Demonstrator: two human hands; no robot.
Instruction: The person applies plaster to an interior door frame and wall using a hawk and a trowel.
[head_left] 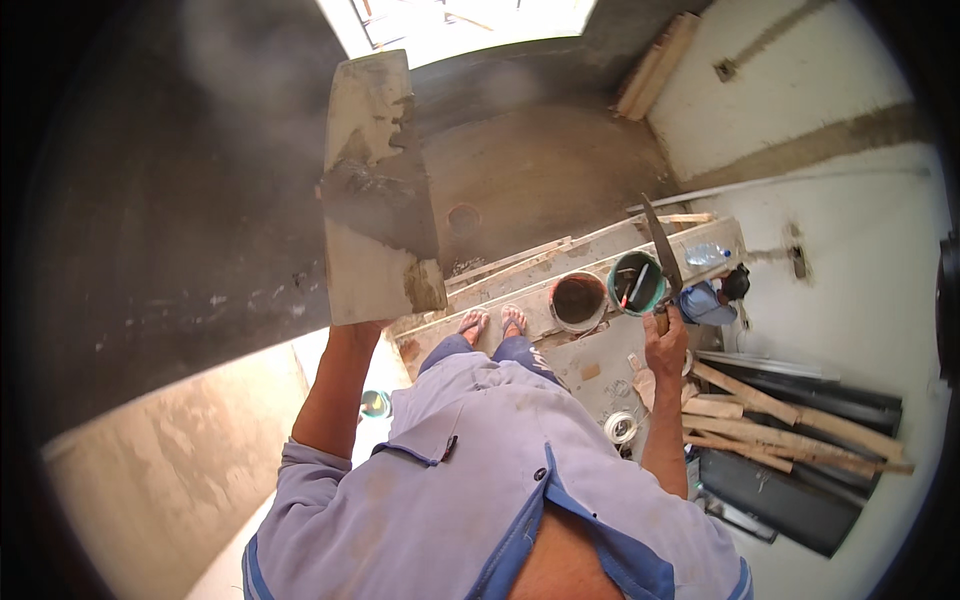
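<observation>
"Left hand, quick?"

"You're raising your left hand (370, 327) under the broad, pale board (368, 283); it's hiding most of your fingers, so I'm not telling whether they're spread or closing. Can't tell."

"And the board?"

"It's standing tall in front of you, left of centre, its long side running away from you. Wet grey mortar (375, 205) is covering its middle and ragged patches along the right edge."

"Right hand?"

"Your right hand (667, 345) is wrapping closed around the handle of a bladed tool (660, 240). You're pointing its long, dark blade up and away, just beside the green bucket (651, 298)."

"Around that?"

"An orange-rimmed bucket (572, 326) is sitting left of the green one, both standing near your sandalled feet (514, 320) by the planks (535, 312). A clear bottle (708, 254) is lying farther right. Below it, a person in blue (705, 305) is showing; timber lengths (750, 435) are lying at lower right."
</observation>
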